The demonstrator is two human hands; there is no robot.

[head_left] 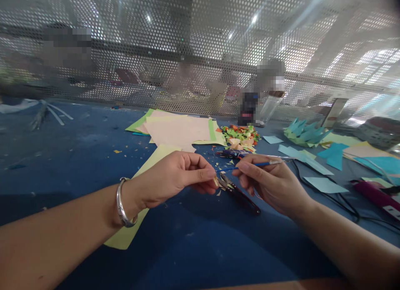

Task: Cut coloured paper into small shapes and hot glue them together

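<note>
Left hand (179,176) pinches paper strip (216,181); right hand (270,181) pinches blue stick (265,163); clear container (270,108) beyond, contents unclear

Beyond the left hand (176,173) and the right hand (270,179), a perforated metal screen (200,42) crosses the background. Far past the left hand, pale thin strips (56,113) lie on the blue tabletop (84,161). Beyond the right hand is a clear bottle (270,108); to its right, a black cord (358,218) and a purple object (376,196).
</note>
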